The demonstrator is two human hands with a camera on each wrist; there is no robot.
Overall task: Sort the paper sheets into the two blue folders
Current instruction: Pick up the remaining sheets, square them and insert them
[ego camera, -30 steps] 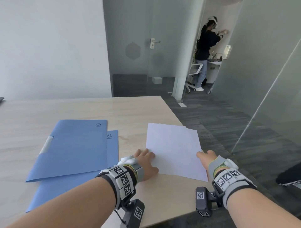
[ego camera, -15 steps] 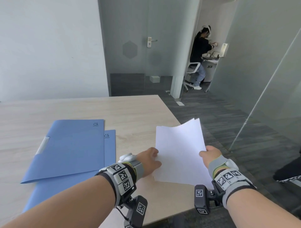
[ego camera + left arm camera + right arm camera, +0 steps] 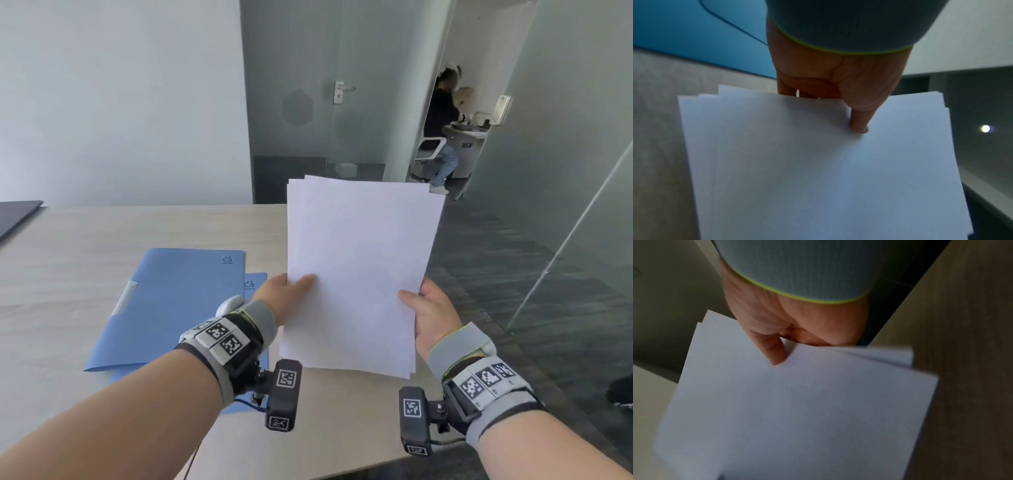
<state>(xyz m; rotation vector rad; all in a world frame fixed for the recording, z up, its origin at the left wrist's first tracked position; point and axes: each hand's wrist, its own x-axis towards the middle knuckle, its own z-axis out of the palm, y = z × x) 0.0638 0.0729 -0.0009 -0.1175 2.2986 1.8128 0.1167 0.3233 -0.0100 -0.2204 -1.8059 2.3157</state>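
Note:
I hold a stack of several white paper sheets (image 3: 359,267) nearly upright above the table's right part. My left hand (image 3: 291,291) pinches its left edge, thumb on the front face. My right hand (image 3: 421,308) pinches the right edge the same way. The left wrist view shows the sheets (image 3: 818,170) slightly fanned under the thumb of my left hand (image 3: 859,123). In the right wrist view the sheets (image 3: 797,410) lie under the thumb of my right hand (image 3: 777,353). Two blue folders lie shut and overlapping on the table to the left, the top folder (image 3: 171,301) over the lower folder (image 3: 255,284).
The light wooden table (image 3: 85,240) ends at its right edge just beyond my right hand, with dark carpet floor (image 3: 513,274) past it. A dark flat object (image 3: 17,212) lies at the table's far left. A person (image 3: 442,130) sits in the room behind a glass partition.
The sheets lay flat on the table under both hands. Both hands have taken hold of their edges and lifted them up to a nearly upright position.

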